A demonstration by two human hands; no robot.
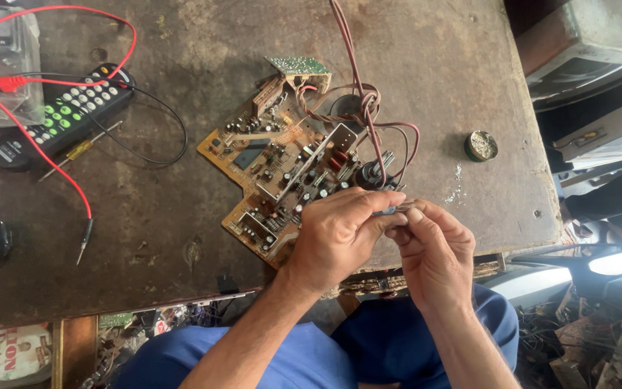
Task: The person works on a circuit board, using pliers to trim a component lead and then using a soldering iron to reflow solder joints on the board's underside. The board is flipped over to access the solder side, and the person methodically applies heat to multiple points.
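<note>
While both hands meet just over the near edge of the bench [412, 86], the left hand [339, 230] and right hand [433, 248] pinch one small grey part [395, 209] between their fingertips; what it is, too small to tell. Both closed on it, thumbs against forefingers, prob. for a fine grip close to the eye.

Part sits at the near-right corner of the board [289, 162], touching or just above it — can't tell which. Board lies flat, component side up, angled across bench centre. Reddish wires [365, 94] loop off its right side and run away past the far edge, so board is tethered there.

Remote [62, 115] lies far left, red probe lead [51, 155] draped over it, probe tip pointing at the near edge. Screwdriver [80, 150] just beside remote. Small round tin [481, 145] right of board, apart from it.

Room: bare bench betw. board and remote, also betw. board and tin. Near edge crowded by hands, knees in blue just below. Clutter off the right edge.
</note>
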